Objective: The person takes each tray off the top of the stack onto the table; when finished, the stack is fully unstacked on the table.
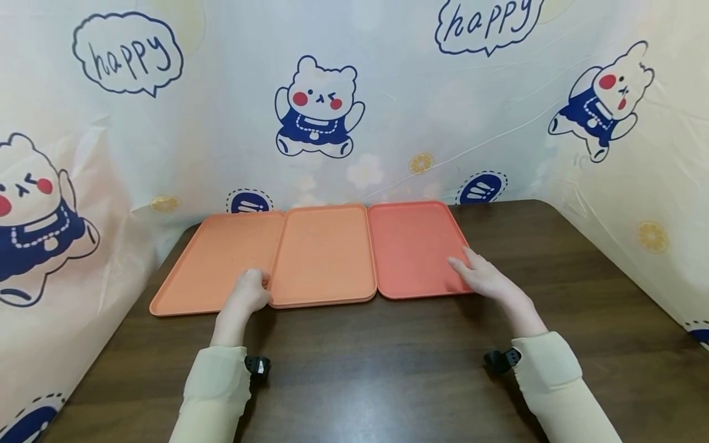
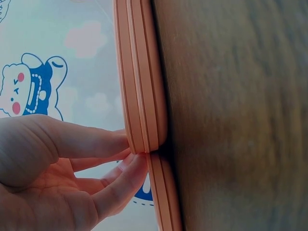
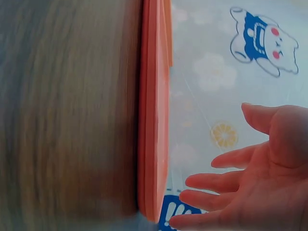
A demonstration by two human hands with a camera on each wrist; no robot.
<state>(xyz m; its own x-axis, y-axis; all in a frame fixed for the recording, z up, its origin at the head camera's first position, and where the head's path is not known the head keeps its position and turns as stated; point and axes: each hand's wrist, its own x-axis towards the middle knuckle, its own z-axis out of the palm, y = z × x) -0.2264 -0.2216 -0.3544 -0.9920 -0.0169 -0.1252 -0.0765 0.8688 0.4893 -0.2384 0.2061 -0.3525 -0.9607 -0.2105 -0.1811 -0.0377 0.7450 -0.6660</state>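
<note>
Three shallow trays stand side by side on the table: a light orange tray (image 1: 221,255) on the left, another orange tray (image 1: 324,255) in the middle, and a coral-red tray (image 1: 415,249) on the right. In the left wrist view, the middle orange tray (image 2: 139,77) shows two layered rims, one on top of the other. My left hand (image 1: 249,295) pinches its near left corner, thumb on the rim and fingertips at the seam with the left tray. Over the red tray's right side, my right hand (image 1: 479,274) is spread, holding nothing; in the right wrist view its fingers (image 3: 211,182) stand apart from the rim.
The brown wooden table (image 1: 365,369) extends in front of the trays and to their right. A patterned cloth (image 1: 399,123) with cartoon bears hangs behind the table and along its sides. Each sleeved wrist carries a small black camera (image 1: 258,367).
</note>
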